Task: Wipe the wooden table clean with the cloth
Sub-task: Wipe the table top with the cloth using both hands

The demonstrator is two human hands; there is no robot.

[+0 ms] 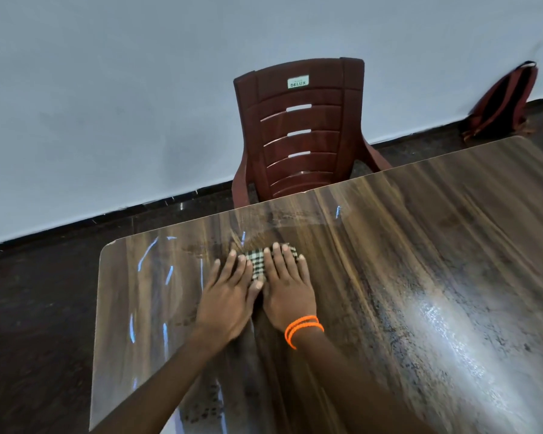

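Note:
A small black-and-white checked cloth [257, 264] lies on the glossy wooden table [420, 261], toward its far left part. My left hand [229, 296] and my right hand [287, 286] lie side by side, fingers flat and spread, both pressing down on the cloth. Most of the cloth is hidden under the fingers. An orange beaded band circles my right wrist. Damp smears and streaks show on the tabletop around and beyond the cloth, and dark speckles cover the surface to the right.
A dark red plastic chair [298, 130] stands against the table's far edge, facing me. A red backpack [502, 104] leans on the white wall at the far right. The table's left edge [99, 308] drops to dark floor.

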